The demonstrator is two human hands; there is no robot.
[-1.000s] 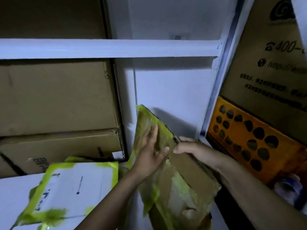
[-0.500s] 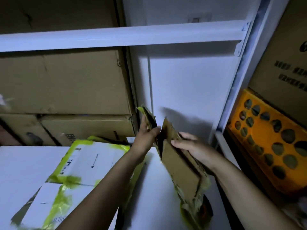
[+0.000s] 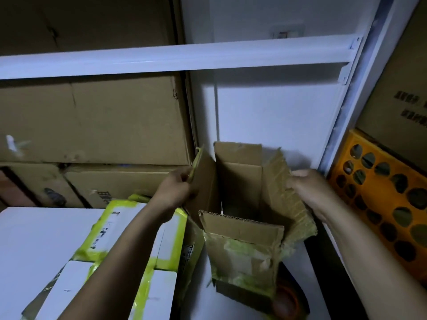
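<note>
A worn brown cardboard box (image 3: 242,248) with torn yellow-green tape stands open on the white shelf (image 3: 27,239), its four top flaps spread. My left hand (image 3: 178,190) grips the left flap, fingers curled over its edge. My right hand (image 3: 309,190) holds the right flap from outside. The inside of the box is dark and I see nothing in it.
White parcels with yellow-green tape (image 3: 129,239) lie left of the box. Large brown cartons (image 3: 92,125) fill the back left. A white shelf beam (image 3: 184,56) crosses above. An orange perforated crate (image 3: 383,197) and another carton (image 3: 399,102) stand right of the upright post.
The flattened box has been pulled apart into an open shape, my hands moving away from each other to its left and right flaps. The camera view tilted up slightly.
</note>
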